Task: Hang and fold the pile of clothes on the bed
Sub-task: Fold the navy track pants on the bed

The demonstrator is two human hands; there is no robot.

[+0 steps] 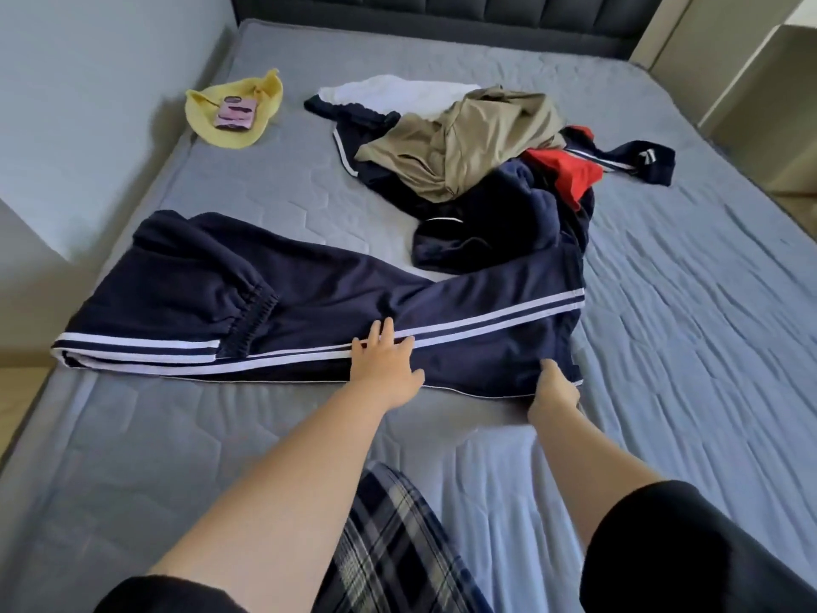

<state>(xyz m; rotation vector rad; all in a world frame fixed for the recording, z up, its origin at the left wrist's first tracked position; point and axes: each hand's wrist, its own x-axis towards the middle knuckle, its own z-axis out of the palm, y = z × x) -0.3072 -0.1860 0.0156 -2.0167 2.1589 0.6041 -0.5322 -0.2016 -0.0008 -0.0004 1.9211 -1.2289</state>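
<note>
L hand flat, fingers spread, on navy track pants; R hand pinching near edge just beside. Pull taut, align 2 stripes, fold toward L. Pile beyond both hands.

We cannot see the fingertips of the right hand: they curl out of sight at the near edge of the navy trousers. In the pile, the khaki garment covers much of the white garment and the dark pieces beneath, so we cannot count them. The headboard is cut by the upper edge, the black sleeves by the lower. The phone on the yellow cloth is too blurred for detail.
</note>
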